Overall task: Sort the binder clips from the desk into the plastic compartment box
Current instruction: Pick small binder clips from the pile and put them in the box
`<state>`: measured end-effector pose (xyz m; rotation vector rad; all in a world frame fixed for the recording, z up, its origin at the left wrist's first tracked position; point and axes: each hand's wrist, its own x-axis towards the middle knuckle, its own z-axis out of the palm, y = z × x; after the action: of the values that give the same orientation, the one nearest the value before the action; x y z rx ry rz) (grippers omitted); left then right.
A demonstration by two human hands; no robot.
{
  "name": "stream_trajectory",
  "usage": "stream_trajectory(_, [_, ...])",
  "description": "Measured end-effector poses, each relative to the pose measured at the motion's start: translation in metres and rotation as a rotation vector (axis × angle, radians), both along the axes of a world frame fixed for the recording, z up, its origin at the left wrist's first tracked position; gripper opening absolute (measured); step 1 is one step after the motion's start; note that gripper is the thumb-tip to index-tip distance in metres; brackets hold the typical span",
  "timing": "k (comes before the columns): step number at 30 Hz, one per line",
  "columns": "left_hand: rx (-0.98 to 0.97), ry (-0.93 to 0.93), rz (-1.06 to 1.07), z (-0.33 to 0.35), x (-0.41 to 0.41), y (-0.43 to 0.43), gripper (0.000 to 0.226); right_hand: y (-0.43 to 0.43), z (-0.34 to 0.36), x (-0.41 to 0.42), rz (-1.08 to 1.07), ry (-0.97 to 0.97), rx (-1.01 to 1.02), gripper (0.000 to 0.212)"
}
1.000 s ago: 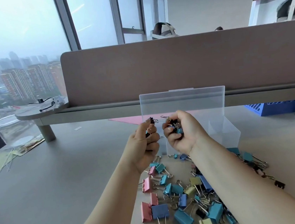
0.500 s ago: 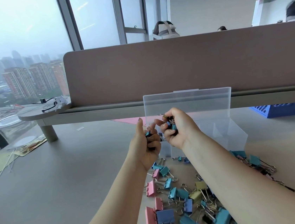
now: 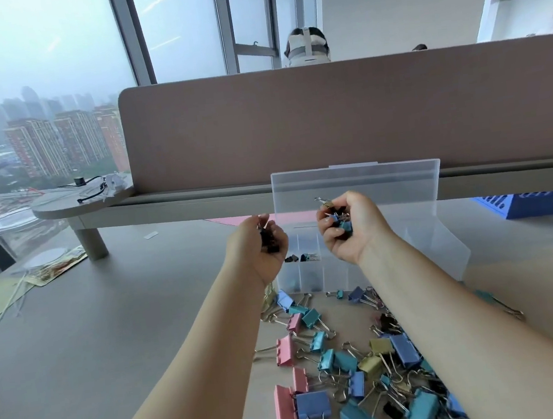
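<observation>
Left hand [image 3: 257, 249] curled round black clips [image 3: 267, 241], mostly hidden. Right hand [image 3: 357, 231] clutches mixed clips [image 3: 340, 220], count unclear. Clip pile [image 3: 351, 366] at desk's near edge, cut off.

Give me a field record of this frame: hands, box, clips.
left hand: grips small black clips, by the box's left side
right hand: grips a bunch of small clips, in front of the lid
compartment box: clear plastic, lid standing open
sorted clips: a few small dark ones in one left compartment
pile: pink, blue, teal, yellow and black binder clips loose on the desk, in front of the box
</observation>
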<state>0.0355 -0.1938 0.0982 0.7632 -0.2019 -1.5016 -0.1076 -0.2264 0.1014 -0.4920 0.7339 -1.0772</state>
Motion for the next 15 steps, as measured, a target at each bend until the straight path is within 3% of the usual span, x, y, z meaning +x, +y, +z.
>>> stream_trajectory(3, [0.004,-0.039,0.015,0.005,-0.004,-0.002,0.021,-0.002,-0.004,0.005,-0.001,0.015,0.015,0.018])
stream_trajectory(9, [0.042,-0.317,0.077,0.001,-0.004,-0.017,0.026,-0.008,-0.003,0.012,0.008,0.256,0.018,0.022])
stream_trajectory(15, [0.047,-0.403,0.065,0.004,-0.008,-0.021,0.032,-0.015,0.0,0.012,-0.098,0.241,0.041,0.028])
